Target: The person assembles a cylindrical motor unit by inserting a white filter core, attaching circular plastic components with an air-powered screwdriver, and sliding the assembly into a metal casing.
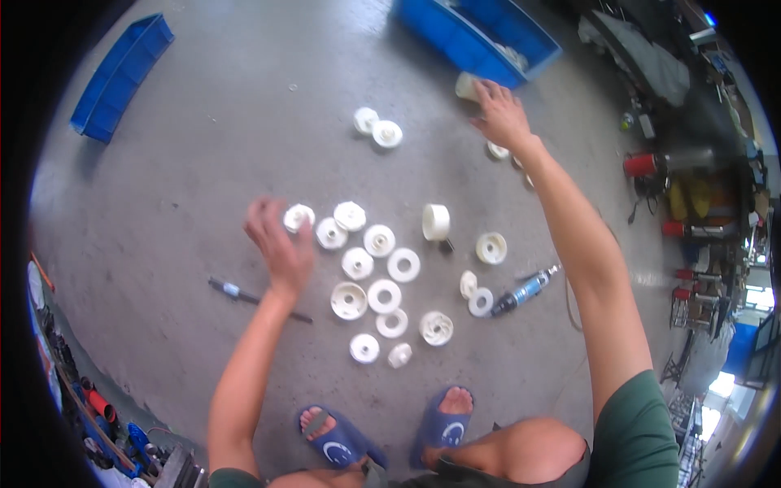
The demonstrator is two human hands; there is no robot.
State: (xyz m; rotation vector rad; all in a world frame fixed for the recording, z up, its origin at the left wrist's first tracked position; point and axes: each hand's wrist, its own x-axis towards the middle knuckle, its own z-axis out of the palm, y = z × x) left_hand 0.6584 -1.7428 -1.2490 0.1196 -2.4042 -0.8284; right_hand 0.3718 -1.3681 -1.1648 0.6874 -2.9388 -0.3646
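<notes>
My right hand (502, 115) reaches far forward, its fingers closed on a cream-white plastic cylinder (466, 86) just short of a blue bin. My left hand (281, 246), a little blurred, hovers with thumb and fingers apart beside a white round plastic part (298, 217); it holds nothing that I can see. To the right of that hand, several white hubs, discs and flat rings (404, 264) lie scattered on the grey floor. Among them are a short white cup (436, 222) standing on its side and a vaned wheel (437, 328).
A blue bin (537, 65) with white pieces stands at the far right, another blue bin (122, 77) far left. A blue-and-black power driver (525, 291) lies on the right, a dark rod (256, 299) on the left. Two white parts (386, 134) lie farther off. My slippered feet (338, 439) are near.
</notes>
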